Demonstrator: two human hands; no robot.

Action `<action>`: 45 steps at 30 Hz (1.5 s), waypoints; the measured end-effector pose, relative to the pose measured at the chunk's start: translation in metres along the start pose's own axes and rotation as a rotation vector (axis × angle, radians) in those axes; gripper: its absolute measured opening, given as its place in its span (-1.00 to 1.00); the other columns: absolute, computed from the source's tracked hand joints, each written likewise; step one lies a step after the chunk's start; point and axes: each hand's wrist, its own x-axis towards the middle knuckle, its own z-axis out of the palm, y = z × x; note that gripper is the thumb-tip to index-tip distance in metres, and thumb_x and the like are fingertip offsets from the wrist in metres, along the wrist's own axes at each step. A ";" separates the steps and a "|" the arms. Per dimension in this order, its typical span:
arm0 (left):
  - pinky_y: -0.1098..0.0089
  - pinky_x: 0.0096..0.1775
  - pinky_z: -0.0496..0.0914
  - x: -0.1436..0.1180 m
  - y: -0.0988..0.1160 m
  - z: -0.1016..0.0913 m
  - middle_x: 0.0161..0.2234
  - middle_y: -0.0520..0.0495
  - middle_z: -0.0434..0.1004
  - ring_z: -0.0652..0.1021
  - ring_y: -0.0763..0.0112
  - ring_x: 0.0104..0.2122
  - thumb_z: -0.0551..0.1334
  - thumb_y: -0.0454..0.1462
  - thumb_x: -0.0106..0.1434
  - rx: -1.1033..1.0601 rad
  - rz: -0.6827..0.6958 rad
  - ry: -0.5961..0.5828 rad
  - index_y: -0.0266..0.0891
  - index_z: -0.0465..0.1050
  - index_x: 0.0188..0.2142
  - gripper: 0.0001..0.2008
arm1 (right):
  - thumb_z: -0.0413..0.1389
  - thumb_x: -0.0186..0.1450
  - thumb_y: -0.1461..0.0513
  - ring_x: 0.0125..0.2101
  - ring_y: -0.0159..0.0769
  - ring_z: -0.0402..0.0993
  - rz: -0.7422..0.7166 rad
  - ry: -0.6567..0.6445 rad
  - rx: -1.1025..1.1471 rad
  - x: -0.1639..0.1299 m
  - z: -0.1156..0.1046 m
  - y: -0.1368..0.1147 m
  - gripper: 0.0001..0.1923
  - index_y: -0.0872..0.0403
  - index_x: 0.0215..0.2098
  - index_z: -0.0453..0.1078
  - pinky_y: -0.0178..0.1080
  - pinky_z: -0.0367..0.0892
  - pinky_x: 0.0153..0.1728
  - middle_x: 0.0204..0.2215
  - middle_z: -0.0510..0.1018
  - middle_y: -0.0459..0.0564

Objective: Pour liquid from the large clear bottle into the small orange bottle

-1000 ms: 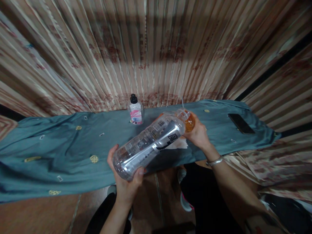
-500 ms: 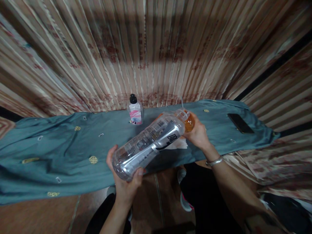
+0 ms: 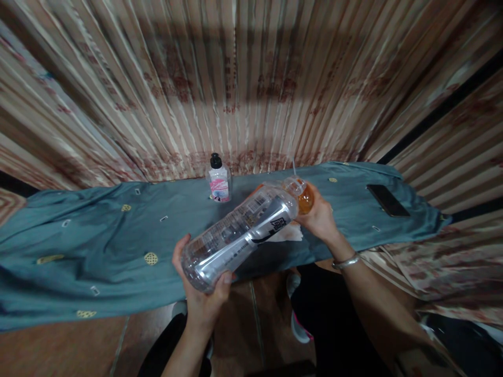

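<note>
teal cloth (image 3: 98, 235), left hand (image 3: 202, 298) tilting clear bottle (image 3: 239, 233), right hand (image 3: 320, 217) holding orange container (image 3: 304, 196)

Both forearms are bare, with no sleeves in sight. The right hand (image 3: 320, 217) has a thin silver bangle (image 3: 346, 261) around the wrist and what looks like a small ring on one finger. The left hand (image 3: 204, 298) wears nothing. Below are dark trousers (image 3: 334, 319), and shoes (image 3: 296, 327) with white uppers and a pink edge.
</note>
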 end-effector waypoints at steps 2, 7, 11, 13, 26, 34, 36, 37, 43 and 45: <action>0.34 -0.45 0.52 0.000 0.000 -0.001 -0.06 -0.15 0.47 0.63 0.32 -0.46 0.52 -0.01 0.06 -0.005 0.006 0.012 -0.14 0.05 0.28 -0.05 | 0.41 -0.03 0.10 0.04 0.16 0.67 -0.006 0.004 0.000 0.000 0.000 0.000 -0.09 0.03 0.28 0.34 0.14 0.57 0.10 0.06 0.69 0.15; 0.34 -0.42 0.53 0.000 0.003 0.000 -0.07 -0.14 0.48 0.62 0.31 -0.42 0.52 0.01 0.06 0.019 -0.008 0.012 -0.14 0.07 0.28 -0.05 | 0.42 -0.04 0.12 0.03 0.14 0.68 -0.005 0.003 0.017 0.000 0.001 0.002 -0.08 0.01 0.29 0.33 0.12 0.58 0.09 0.06 0.70 0.12; 0.33 -0.41 0.53 0.002 0.004 0.006 -0.09 -0.11 0.47 0.61 0.29 -0.37 0.51 0.07 0.06 0.037 0.048 0.070 -0.12 0.11 0.26 -0.08 | 0.44 -0.04 0.09 0.01 0.14 0.69 -0.006 0.012 0.011 0.000 0.001 0.004 -0.08 -0.02 0.28 0.35 0.12 0.59 0.07 0.04 0.71 0.10; 0.34 -0.41 0.52 0.002 0.005 0.009 -0.11 -0.10 0.46 0.60 0.29 -0.37 0.49 0.10 0.07 0.036 0.072 0.099 -0.13 0.12 0.26 -0.09 | 0.43 -0.03 0.07 0.02 0.15 0.69 -0.002 0.012 0.004 0.000 0.001 0.003 -0.09 -0.02 0.28 0.35 0.14 0.58 0.08 0.05 0.70 0.11; 0.34 -0.41 0.50 -0.001 0.000 0.001 -0.04 -0.16 0.46 0.61 0.28 -0.36 0.55 0.01 0.03 -0.006 -0.019 0.034 -0.12 0.09 0.30 -0.02 | 0.42 -0.04 0.09 0.03 0.16 0.68 -0.006 -0.003 -0.010 0.000 0.000 0.002 -0.07 0.00 0.29 0.32 0.14 0.57 0.09 0.05 0.70 0.13; 0.29 -0.32 0.56 0.001 0.005 0.001 -0.07 -0.15 0.49 0.64 0.21 -0.30 0.56 0.01 -0.01 0.037 -0.003 0.061 -0.17 0.13 0.26 -0.03 | 0.42 -0.04 0.09 0.03 0.17 0.68 0.017 -0.004 0.011 0.000 0.001 0.002 -0.06 0.04 0.30 0.32 0.14 0.56 0.10 0.03 0.70 0.14; 0.33 -0.39 0.54 0.002 0.006 0.003 -0.09 -0.13 0.49 0.63 0.29 -0.39 0.54 0.01 0.02 0.022 0.001 0.048 -0.15 0.10 0.26 -0.05 | 0.42 -0.03 0.09 0.02 0.17 0.68 0.022 -0.007 0.010 0.000 0.001 0.002 -0.06 0.03 0.30 0.32 0.15 0.56 0.10 0.03 0.70 0.15; 0.35 -0.43 0.52 0.002 0.007 0.004 -0.09 -0.11 0.48 0.61 0.34 -0.44 0.52 0.02 0.04 0.011 0.006 0.051 -0.15 0.10 0.26 -0.07 | 0.42 -0.03 0.09 0.02 0.17 0.68 0.018 -0.007 0.009 0.000 0.001 0.002 -0.06 0.03 0.30 0.32 0.15 0.56 0.10 0.04 0.70 0.15; 0.35 -0.43 0.53 0.002 0.006 0.002 -0.11 -0.09 0.49 0.58 0.40 -0.48 0.51 0.00 0.08 0.022 0.035 0.020 -0.14 0.09 0.27 -0.10 | 0.41 -0.03 0.08 0.05 0.17 0.66 -0.001 -0.011 0.020 0.000 0.001 0.001 -0.06 0.03 0.30 0.31 0.16 0.55 0.12 0.10 0.66 0.17; 0.33 -0.38 0.55 0.002 0.006 -0.001 -0.09 -0.10 0.49 0.61 0.35 -0.43 0.51 -0.03 0.09 0.041 0.054 0.011 -0.14 0.10 0.28 -0.11 | 0.41 -0.03 0.07 0.05 0.18 0.66 0.006 -0.017 0.017 0.000 0.001 0.001 -0.05 0.04 0.30 0.31 0.16 0.55 0.12 0.09 0.67 0.18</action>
